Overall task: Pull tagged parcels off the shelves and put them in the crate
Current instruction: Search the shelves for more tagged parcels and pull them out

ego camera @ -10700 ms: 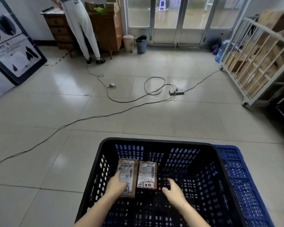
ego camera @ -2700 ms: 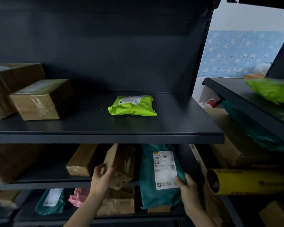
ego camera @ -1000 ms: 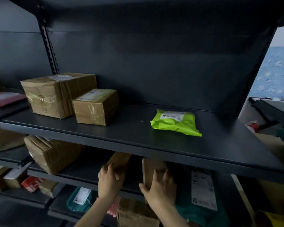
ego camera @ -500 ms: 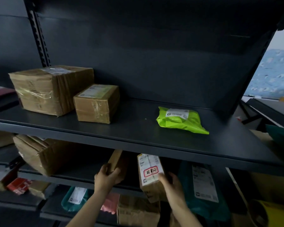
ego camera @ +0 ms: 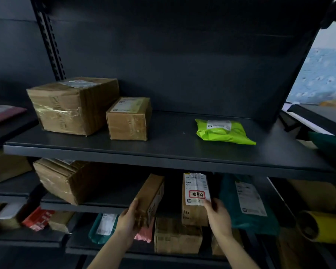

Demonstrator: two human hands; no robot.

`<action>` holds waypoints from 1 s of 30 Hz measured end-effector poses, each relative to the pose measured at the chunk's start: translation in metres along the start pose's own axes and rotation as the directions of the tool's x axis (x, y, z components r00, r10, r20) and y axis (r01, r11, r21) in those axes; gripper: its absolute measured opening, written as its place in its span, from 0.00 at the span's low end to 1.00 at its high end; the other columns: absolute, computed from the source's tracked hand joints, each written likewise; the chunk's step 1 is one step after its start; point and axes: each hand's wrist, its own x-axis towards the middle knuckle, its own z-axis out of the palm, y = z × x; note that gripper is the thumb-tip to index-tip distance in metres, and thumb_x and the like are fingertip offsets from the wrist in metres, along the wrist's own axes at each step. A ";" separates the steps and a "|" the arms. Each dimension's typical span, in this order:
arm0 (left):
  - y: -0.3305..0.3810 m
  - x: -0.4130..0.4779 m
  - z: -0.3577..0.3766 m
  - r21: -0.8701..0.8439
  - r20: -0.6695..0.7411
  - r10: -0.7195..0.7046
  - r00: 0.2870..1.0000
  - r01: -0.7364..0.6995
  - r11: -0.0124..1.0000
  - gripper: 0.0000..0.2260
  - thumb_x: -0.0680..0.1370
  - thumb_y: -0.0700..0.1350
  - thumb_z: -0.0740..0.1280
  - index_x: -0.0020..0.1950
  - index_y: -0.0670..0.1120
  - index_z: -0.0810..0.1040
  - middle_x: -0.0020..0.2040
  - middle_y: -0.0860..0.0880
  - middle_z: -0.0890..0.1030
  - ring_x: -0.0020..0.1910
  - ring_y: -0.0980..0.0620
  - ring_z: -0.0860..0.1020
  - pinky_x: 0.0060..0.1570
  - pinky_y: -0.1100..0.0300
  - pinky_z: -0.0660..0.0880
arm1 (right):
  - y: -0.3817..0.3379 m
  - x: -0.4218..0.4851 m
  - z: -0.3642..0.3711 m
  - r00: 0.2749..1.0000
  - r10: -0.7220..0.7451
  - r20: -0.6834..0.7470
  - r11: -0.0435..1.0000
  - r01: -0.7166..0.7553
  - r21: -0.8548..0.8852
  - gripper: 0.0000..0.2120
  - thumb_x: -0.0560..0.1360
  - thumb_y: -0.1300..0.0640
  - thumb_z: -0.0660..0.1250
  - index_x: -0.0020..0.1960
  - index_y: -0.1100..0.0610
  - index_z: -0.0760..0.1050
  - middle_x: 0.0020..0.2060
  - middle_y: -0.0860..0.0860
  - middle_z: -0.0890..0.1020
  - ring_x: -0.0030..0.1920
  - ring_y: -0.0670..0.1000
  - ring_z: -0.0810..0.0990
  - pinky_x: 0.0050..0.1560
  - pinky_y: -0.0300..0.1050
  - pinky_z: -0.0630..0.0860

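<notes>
I face a dark metal shelf unit (ego camera: 163, 158). My right hand (ego camera: 218, 218) grips a small brown parcel (ego camera: 194, 200) held upright below the upper shelf; its white label with a red-framed handwritten tag faces me. My left hand (ego camera: 129, 220) holds the near end of a long brown box (ego camera: 150, 197) lying on the second shelf. The crate is out of view.
On the upper shelf stand a large taped box (ego camera: 72, 105), a smaller box (ego camera: 129, 118) and a green mailer bag (ego camera: 223, 131). A teal bag (ego camera: 244, 202) leans right of my right hand. More boxes, a pink bag and a yellow roll (ego camera: 322, 226) fill the lower shelves.
My right hand has turned the small parcel so its tagged label faces me and drawn it out from the second shelf. My left hand stays on the long box.
</notes>
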 end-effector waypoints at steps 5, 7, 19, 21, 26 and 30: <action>0.010 -0.002 0.010 0.017 0.051 0.013 0.999 -0.014 1.000 0.13 0.76 0.51 0.67 0.49 0.40 0.75 0.45 0.38 0.81 0.46 0.39 0.80 0.46 0.47 0.77 | -0.019 -0.010 0.013 0.979 -0.200 -0.036 0.756 0.130 -0.641 0.40 0.69 0.29 0.56 0.73 0.50 0.55 0.70 0.59 0.64 0.66 0.58 0.67 0.61 0.51 0.71; 0.011 -0.001 0.013 -0.014 0.067 -0.041 0.997 0.042 0.999 0.16 0.76 0.52 0.67 0.54 0.40 0.74 0.49 0.37 0.79 0.49 0.38 0.78 0.52 0.43 0.76 | -0.023 -0.011 0.021 0.992 -0.125 -0.010 0.704 0.082 -0.706 0.46 0.65 0.25 0.56 0.74 0.48 0.50 0.72 0.59 0.58 0.69 0.60 0.63 0.63 0.53 0.68; -0.007 0.005 0.023 -0.202 0.138 -0.336 0.932 0.359 0.911 0.28 0.78 0.62 0.56 0.60 0.39 0.71 0.60 0.34 0.73 0.63 0.34 0.70 0.64 0.37 0.67 | -0.005 -0.001 0.033 0.963 -0.259 -0.070 0.769 0.162 -0.619 0.38 0.66 0.32 0.64 0.69 0.48 0.58 0.62 0.55 0.67 0.60 0.55 0.69 0.53 0.45 0.73; -0.007 0.005 0.019 -0.127 0.113 -0.329 0.937 0.342 0.931 0.28 0.78 0.62 0.57 0.59 0.37 0.71 0.55 0.35 0.75 0.54 0.36 0.74 0.55 0.41 0.72 | -0.003 0.001 0.032 0.962 -0.268 -0.056 0.795 0.188 -0.576 0.41 0.66 0.32 0.65 0.71 0.49 0.56 0.66 0.56 0.64 0.63 0.56 0.67 0.58 0.47 0.72; 0.001 0.011 0.010 -0.080 0.049 -0.281 0.958 0.284 0.955 0.28 0.74 0.60 0.65 0.59 0.36 0.71 0.57 0.35 0.74 0.57 0.36 0.73 0.51 0.41 0.71 | 0.007 -0.005 0.027 0.970 -0.224 -0.093 0.897 0.168 -0.408 0.59 0.59 0.30 0.69 0.75 0.50 0.39 0.72 0.55 0.57 0.70 0.56 0.61 0.67 0.51 0.64; 0.002 0.009 0.019 -0.054 0.071 -0.221 0.973 0.225 0.973 0.13 0.70 0.46 0.72 0.47 0.38 0.77 0.35 0.36 0.83 0.29 0.42 0.80 0.26 0.54 0.76 | 0.005 -0.003 0.029 0.979 -0.172 -0.107 0.906 0.115 -0.406 0.62 0.57 0.29 0.70 0.75 0.54 0.38 0.72 0.55 0.59 0.70 0.55 0.62 0.67 0.51 0.64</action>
